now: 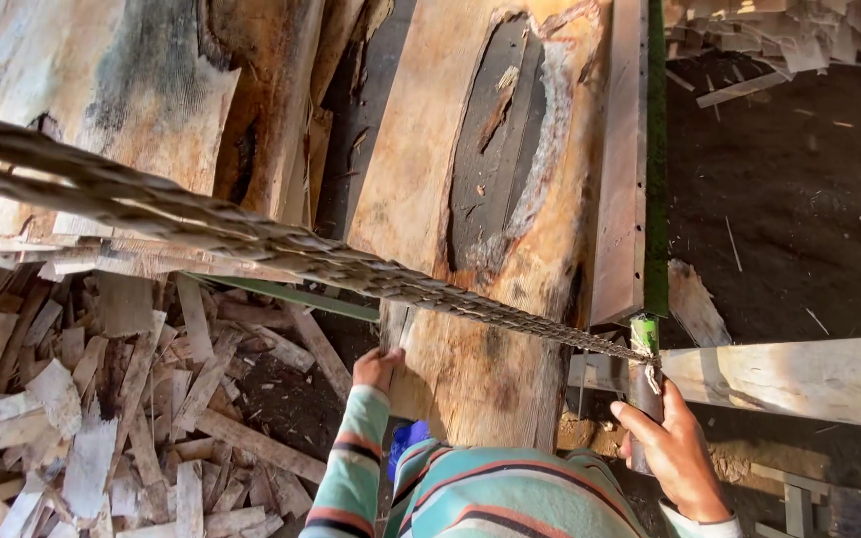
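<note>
The left hand (379,367) clamps its fingers on the slab (480,249) edge to steady it, while the right hand (678,453) grips the lever (643,384).

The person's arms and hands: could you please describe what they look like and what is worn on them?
Both hands are bare, with no gloves, rings or watch to be seen. The left hand comes out of a long knitted sleeve striped across in pale teal, orange, dark and cream bands, matching the striped top. At the right hand only a pale cuff shows at the wrist; the rest of that arm is out of frame.
</note>
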